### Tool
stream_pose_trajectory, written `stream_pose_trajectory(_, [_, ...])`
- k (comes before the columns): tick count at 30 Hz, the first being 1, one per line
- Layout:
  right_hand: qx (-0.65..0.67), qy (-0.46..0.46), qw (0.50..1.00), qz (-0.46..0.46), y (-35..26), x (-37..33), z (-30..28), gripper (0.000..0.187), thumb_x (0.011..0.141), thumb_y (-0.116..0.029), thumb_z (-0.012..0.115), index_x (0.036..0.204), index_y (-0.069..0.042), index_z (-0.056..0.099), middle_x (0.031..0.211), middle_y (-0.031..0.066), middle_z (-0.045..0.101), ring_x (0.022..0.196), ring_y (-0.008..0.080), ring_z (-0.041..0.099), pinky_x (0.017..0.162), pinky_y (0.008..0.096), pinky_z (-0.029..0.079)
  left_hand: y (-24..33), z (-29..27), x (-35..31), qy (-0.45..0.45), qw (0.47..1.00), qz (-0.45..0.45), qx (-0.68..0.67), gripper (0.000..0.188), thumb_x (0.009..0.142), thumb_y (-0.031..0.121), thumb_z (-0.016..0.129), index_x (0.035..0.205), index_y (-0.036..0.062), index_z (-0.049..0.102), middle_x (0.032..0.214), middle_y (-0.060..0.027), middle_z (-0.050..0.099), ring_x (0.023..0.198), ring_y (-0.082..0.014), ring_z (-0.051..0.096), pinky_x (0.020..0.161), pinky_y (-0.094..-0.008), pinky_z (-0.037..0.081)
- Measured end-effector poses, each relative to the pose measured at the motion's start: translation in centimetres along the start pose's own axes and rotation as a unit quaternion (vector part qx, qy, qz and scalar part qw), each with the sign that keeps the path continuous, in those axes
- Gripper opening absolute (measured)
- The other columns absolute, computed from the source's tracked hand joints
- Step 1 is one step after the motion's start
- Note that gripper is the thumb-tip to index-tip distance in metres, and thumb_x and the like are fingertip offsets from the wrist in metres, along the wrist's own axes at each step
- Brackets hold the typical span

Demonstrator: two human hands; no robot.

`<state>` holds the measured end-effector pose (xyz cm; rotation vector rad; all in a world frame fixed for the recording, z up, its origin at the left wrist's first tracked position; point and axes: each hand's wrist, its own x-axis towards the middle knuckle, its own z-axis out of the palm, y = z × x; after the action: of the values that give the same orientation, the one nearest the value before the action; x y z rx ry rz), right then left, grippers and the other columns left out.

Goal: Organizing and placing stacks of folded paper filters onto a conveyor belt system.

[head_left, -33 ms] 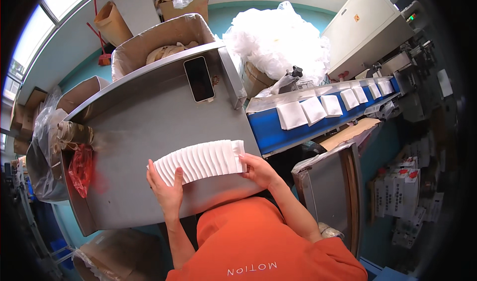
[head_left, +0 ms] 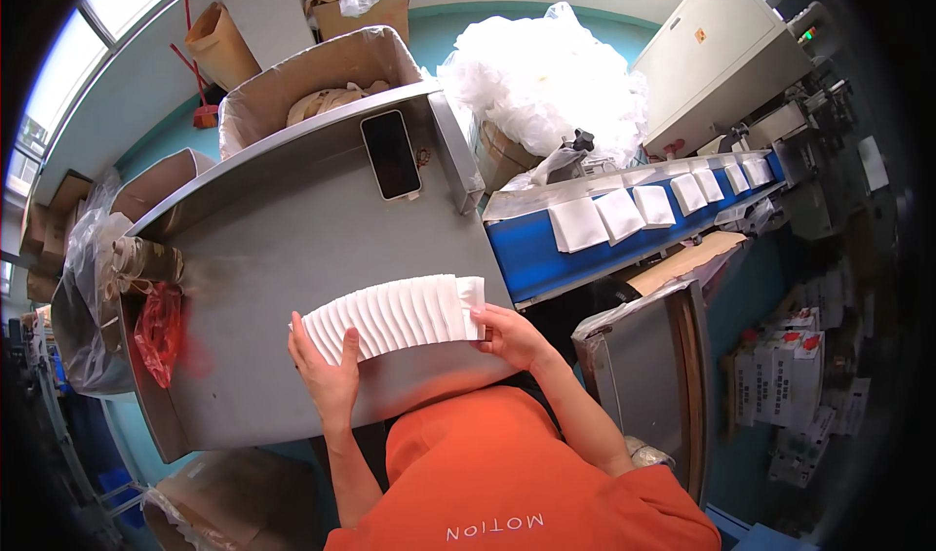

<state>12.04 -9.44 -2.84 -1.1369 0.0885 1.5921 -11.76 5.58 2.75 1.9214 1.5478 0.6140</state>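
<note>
A fanned row of folded white paper napkins (head_left: 385, 317) lies on the grey metal table (head_left: 263, 229), close to its near edge. My left hand (head_left: 327, 375) rests against the row's left end, thumb apart from the stretched fingers, the thumb on the near side. At the right end, an end napkin (head_left: 472, 295) stands slightly off from the rest. My right hand (head_left: 512, 341) pinches this end napkin between thumb and fingers. Some of the right fingertips are hidden behind the paper.
Several folded napkins (head_left: 577, 225) lie spaced along a blue conveyor belt (head_left: 526, 258) at the right. A phone (head_left: 391, 155) lies near the table's back wall. A red plastic bag (head_left: 159, 334) hangs at the left edge. A lined carton (head_left: 322, 63) stands behind the table.
The napkins on the belt have shifted slightly to the right. My right hand and the end napkin have moved a little to the right; my left hand has stayed in place.
</note>
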Motion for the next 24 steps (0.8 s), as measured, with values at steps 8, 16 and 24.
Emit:
stream_pose_trajectory(8, [-0.180, 0.187, 0.932, -0.254, -1.4, 0.1, 0.7, 0.040, 0.099, -0.035, 0.055, 0.118, 0.000, 0.056, 0.102, 0.0062, 0.064, 0.091, 0.0134, 0.059, 0.082, 0.0260, 0.047, 2.5, 0.4, -0.4, -0.082, 0.996, 0.014, -0.026, 0.084, 0.085, 0.047, 0.070, 0.148, 0.0100, 0.029, 0.147, -0.0213, 0.033, 0.134, -0.0390, 0.036, 0.107, -0.0462, 0.036])
stream_pose_trajectory(16, [0.049, 0.005, 0.997, -0.059, -0.5, -0.3, 0.3, 0.032, 0.096, -0.025, 0.059, 0.123, -0.007, 0.057, 0.101, 0.0015, 0.066, 0.088, 0.0118, 0.062, 0.079, 0.0273, 0.049, 1.8, 1.1, -0.2, -0.030, 0.999, 0.017, -0.025, 0.088, 0.084, 0.046, 0.072, 0.147, 0.0038, 0.028, 0.147, -0.0282, 0.028, 0.135, -0.0423, 0.034, 0.108, -0.0464, 0.033])
stream_pose_trajectory(24, [0.082, 0.140, 0.973, -0.165, -1.7, -1.1, -2.6, 0.038, 0.098, -0.032, 0.056, 0.120, -0.001, 0.053, 0.106, 0.0114, 0.064, 0.098, 0.0163, 0.061, 0.085, 0.0294, 0.050, 2.9, 0.9, -0.4, -0.098, 0.994, 0.025, -0.028, 0.085, 0.084, 0.045, 0.072, 0.147, 0.0070, 0.030, 0.148, -0.0237, 0.030, 0.134, -0.0394, 0.036, 0.107, -0.0458, 0.036])
